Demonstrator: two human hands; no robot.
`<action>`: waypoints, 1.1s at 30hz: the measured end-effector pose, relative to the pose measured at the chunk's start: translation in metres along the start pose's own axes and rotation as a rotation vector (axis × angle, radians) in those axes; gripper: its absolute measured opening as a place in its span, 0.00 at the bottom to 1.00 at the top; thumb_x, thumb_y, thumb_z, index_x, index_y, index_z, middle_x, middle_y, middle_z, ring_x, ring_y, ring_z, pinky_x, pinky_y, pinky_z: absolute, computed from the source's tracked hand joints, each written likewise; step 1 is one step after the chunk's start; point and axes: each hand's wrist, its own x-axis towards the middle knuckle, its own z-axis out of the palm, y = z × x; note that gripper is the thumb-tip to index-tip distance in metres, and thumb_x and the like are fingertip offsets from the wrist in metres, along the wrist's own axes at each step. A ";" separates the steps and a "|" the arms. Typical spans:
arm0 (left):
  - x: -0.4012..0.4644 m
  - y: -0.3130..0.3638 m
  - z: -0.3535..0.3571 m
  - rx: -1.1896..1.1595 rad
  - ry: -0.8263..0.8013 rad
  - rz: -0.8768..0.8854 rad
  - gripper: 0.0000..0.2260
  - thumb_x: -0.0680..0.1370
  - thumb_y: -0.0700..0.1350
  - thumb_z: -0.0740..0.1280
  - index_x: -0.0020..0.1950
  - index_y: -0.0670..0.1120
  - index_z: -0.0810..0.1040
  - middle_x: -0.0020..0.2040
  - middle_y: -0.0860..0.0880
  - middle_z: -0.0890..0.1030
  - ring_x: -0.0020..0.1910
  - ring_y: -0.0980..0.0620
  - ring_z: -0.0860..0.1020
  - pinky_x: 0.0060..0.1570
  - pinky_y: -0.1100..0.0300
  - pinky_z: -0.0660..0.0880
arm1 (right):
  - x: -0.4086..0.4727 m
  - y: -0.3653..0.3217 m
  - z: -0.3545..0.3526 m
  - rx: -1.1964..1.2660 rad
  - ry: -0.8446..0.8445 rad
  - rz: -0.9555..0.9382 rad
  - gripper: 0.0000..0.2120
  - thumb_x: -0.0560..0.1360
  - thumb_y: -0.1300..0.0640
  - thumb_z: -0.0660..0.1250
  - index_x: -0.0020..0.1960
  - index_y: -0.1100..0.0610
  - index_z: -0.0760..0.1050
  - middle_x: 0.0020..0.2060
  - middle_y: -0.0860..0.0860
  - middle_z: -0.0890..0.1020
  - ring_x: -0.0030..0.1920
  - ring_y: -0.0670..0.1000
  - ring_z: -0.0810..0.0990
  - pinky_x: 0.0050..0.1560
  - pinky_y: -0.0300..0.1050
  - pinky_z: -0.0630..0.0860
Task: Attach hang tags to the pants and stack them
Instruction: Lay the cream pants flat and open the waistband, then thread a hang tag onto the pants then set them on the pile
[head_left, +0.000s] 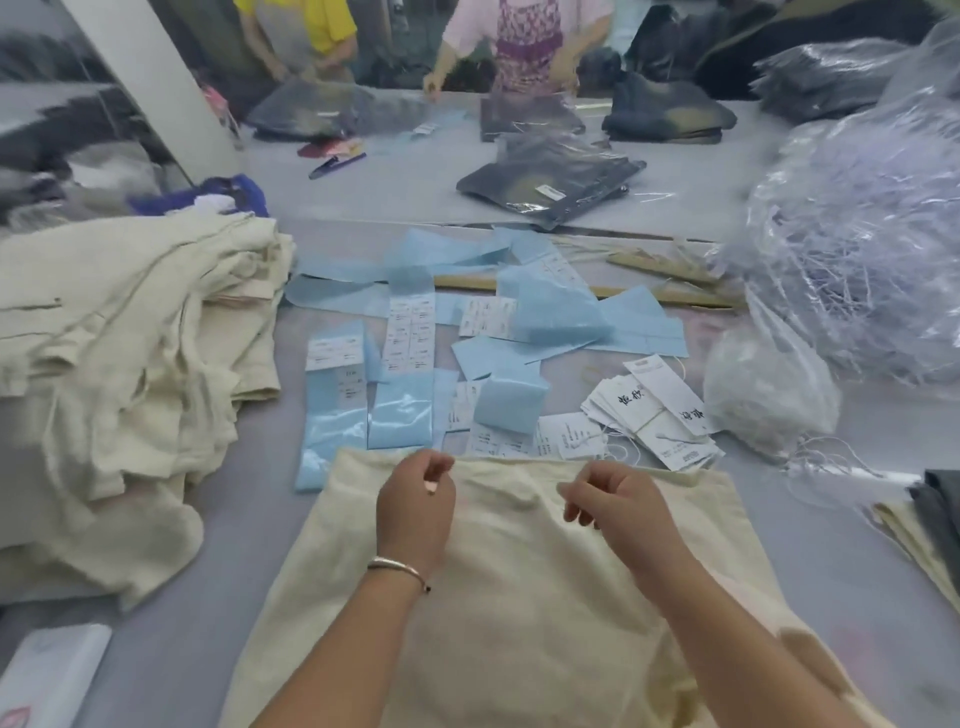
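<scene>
nearest: cream pants (519, 597) spread flat on the grey table (208, 597), both hands over the far edge. left hand (415, 512) — fingers curled in; whether they pinch anything cannot be told. right hand (610, 501) — fingers loosely curled, grip likewise unclear. just beyond: white hang tags (657, 410) with strings, blue label sheets (400, 410). left: heap of cream pants (130, 338). right: plastic bag (872, 249). far: bagged dark garments (553, 189), two people (524, 47).

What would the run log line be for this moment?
step: tagging | left hand: curled over cream pants | right hand: curled, same | hang tags: beyond waistband, untouched | pile: left
</scene>
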 end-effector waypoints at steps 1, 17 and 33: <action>0.013 0.001 0.004 0.021 -0.017 0.004 0.10 0.75 0.35 0.66 0.50 0.49 0.80 0.47 0.53 0.81 0.48 0.54 0.79 0.46 0.69 0.69 | 0.012 0.002 0.006 -0.021 0.011 0.017 0.09 0.71 0.64 0.70 0.33 0.59 0.74 0.29 0.53 0.80 0.30 0.48 0.73 0.34 0.39 0.69; 0.072 0.015 0.030 -0.550 -0.357 -0.102 0.12 0.76 0.35 0.70 0.56 0.46 0.75 0.40 0.46 0.84 0.44 0.51 0.83 0.48 0.56 0.79 | 0.105 0.007 0.045 0.265 0.264 0.145 0.19 0.68 0.55 0.77 0.55 0.56 0.74 0.47 0.51 0.82 0.44 0.49 0.82 0.41 0.46 0.76; 0.083 0.032 0.014 0.005 -0.036 0.549 0.13 0.73 0.45 0.75 0.56 0.55 0.82 0.54 0.55 0.72 0.49 0.56 0.75 0.45 0.65 0.74 | 0.121 -0.023 0.038 0.396 -0.049 0.292 0.08 0.68 0.55 0.76 0.46 0.55 0.82 0.35 0.50 0.85 0.33 0.49 0.84 0.29 0.40 0.76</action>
